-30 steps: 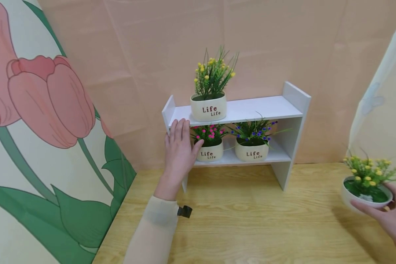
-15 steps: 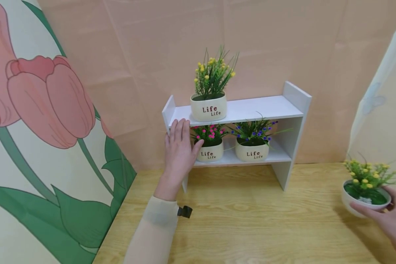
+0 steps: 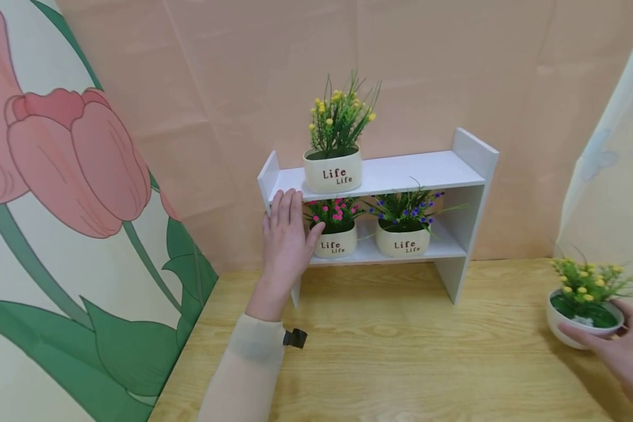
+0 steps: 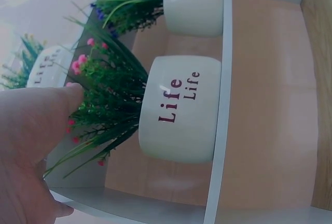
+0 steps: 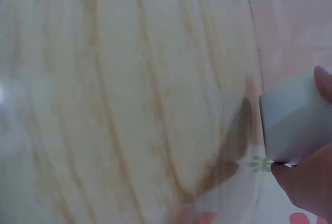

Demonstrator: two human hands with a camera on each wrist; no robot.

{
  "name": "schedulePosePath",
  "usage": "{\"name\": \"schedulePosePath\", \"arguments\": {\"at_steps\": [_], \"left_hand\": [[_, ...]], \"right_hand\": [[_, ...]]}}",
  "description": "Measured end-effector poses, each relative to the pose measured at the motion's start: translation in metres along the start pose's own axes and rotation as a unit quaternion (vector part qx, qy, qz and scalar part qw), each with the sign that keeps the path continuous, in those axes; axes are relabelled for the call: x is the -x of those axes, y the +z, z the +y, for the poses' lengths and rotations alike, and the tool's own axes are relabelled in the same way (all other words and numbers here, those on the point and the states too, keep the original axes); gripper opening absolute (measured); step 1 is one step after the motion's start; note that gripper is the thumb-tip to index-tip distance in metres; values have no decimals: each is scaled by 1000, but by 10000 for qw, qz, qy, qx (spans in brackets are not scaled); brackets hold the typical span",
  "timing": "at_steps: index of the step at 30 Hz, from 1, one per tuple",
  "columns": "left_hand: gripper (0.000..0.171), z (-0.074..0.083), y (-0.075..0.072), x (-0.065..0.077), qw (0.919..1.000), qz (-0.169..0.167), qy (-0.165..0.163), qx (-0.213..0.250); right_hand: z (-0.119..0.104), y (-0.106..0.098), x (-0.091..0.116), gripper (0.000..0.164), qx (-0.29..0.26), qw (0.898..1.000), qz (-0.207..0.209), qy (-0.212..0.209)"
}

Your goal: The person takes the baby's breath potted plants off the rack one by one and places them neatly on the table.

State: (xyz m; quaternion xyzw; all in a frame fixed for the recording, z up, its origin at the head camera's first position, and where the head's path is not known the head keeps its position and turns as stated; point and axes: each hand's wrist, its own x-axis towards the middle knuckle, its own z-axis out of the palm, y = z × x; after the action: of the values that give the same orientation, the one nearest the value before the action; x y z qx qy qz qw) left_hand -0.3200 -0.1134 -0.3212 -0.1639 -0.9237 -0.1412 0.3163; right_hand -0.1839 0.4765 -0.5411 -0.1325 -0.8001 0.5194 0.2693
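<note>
My left hand [image 3: 287, 234] rests on the front left edge of the white two-tier shelf [image 3: 422, 170], fingers straight, thumb spread out. On the top board, just beyond its fingertips, stands a cream "Life" pot with yellow flowers [image 3: 333, 171]. Below, close to the thumb, is a pot with pink flowers [image 4: 181, 110]; a blue-flowered pot [image 3: 403, 241] stands to its right. At the far right, my right hand [image 3: 619, 349] grips a round white bowl-shaped pot [image 3: 561, 334] of yellow flowers, thumb along the near side. In the right wrist view, this pot [image 5: 293, 120] shows above its shadow.
The shelf stands on a wood-grain table [image 3: 401, 357], against a pink cloth backdrop [image 3: 427, 70]. A panel with large painted tulips [image 3: 79, 164] rises on the left. A pale curtain-like sheet [image 3: 612, 158] hangs at the right.
The right hand has lowered the round flowerpot slightly and now holds it nearly still. The left hand keeps its place on the shelf, and the shelf's pots stay where they were.
</note>
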Motion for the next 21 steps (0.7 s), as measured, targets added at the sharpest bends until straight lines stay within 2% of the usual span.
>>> {"name": "schedulePosePath", "arguments": {"at_steps": [7, 15, 19, 21], "left_hand": [[83, -1, 1, -1, 10000, 15, -16, 76], [82, -1, -1, -1, 9999, 94, 16, 89], [82, -1, -1, 0, 10000, 74, 55, 26], [82, -1, 0, 0, 10000, 60, 65, 19]], "right_hand": [[7, 2, 3, 92, 100, 9990, 227, 363], [3, 2, 12, 105, 663, 9949, 312, 693], [2, 1, 13, 105, 733, 9945, 305, 685], [2, 0, 12, 98, 639, 9956, 307, 610]]}}
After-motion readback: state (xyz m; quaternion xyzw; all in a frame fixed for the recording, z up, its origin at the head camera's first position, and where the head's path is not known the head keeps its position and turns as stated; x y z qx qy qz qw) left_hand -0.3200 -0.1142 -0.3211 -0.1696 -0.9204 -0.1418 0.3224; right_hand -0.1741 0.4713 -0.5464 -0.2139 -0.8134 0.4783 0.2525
